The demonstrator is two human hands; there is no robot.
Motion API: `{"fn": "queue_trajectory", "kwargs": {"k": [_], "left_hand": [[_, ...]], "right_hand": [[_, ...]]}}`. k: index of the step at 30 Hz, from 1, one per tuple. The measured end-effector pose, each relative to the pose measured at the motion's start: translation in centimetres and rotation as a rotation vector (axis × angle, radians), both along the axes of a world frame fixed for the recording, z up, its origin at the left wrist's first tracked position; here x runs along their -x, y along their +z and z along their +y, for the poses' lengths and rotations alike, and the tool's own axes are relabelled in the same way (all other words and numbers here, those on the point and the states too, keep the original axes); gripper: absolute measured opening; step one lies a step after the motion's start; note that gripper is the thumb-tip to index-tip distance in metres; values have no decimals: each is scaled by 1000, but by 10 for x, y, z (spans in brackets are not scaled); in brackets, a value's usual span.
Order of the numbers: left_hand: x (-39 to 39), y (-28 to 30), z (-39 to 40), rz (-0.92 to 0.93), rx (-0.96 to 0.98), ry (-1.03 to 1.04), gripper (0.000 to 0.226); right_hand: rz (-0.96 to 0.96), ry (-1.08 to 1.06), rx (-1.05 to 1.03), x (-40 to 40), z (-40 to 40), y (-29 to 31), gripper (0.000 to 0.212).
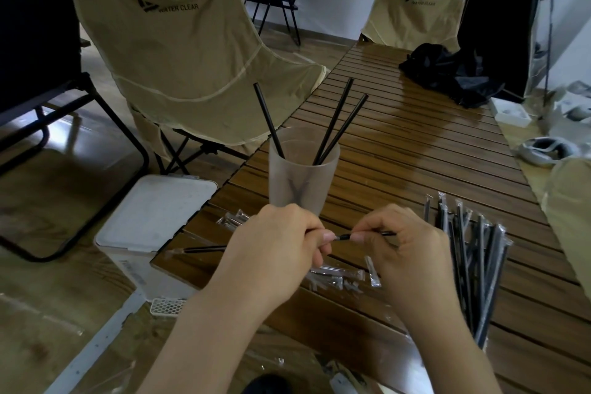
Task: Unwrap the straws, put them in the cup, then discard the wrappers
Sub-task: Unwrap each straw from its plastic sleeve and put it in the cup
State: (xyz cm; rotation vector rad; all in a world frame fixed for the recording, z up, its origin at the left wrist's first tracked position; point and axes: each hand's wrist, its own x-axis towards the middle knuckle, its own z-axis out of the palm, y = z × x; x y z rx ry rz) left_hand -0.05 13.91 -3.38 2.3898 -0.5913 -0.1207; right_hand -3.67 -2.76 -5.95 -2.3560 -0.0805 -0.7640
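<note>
- A black straw (343,236), partly in its clear wrapper, lies level between both hands, just above the near edge of the tabletop (415,150) and in front of the cup.
- The left hand (275,243) has its grip clamped on the straw: fingers curled, thumb and forefinger pinching it near the middle. The straw's wrapped tail sticks out to the left past the wrist.
- The right hand (406,243) is likewise clamped on it, thumb and fingertips pinching just beside the left hand's pinch; a short black end pokes out to the right.
- The frosted cup (302,176) stands upright on the tabletop right behind the hands, with three bare black straws (339,125) leaning in it.
- Empty clear wrappers (342,278) lie scattered on the tabletop under and beside the hands.
- A pile of still-wrapped straws (473,253) lies on the tabletop to the right of the right hand.
- A white lidded bin (153,221) sits on the floor against the tabletop's left edge.
- A beige folding chair (192,57) stands behind the bin; a black cloth bundle (447,73) rests at the far end of the tabletop.
</note>
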Motion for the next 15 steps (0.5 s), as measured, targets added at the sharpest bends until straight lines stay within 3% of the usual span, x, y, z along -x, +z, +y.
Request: {"fn": "queue_trajectory", "kwargs": {"k": [7,15], "left_hand": [[1,2,-2,31,-4,-1,30],[0,4,-2,-37,-32,-7,27]], "right_hand": [[5,-16,6,0,1,-1,36],[94,-87,-143,1,7,-1,41]]}}
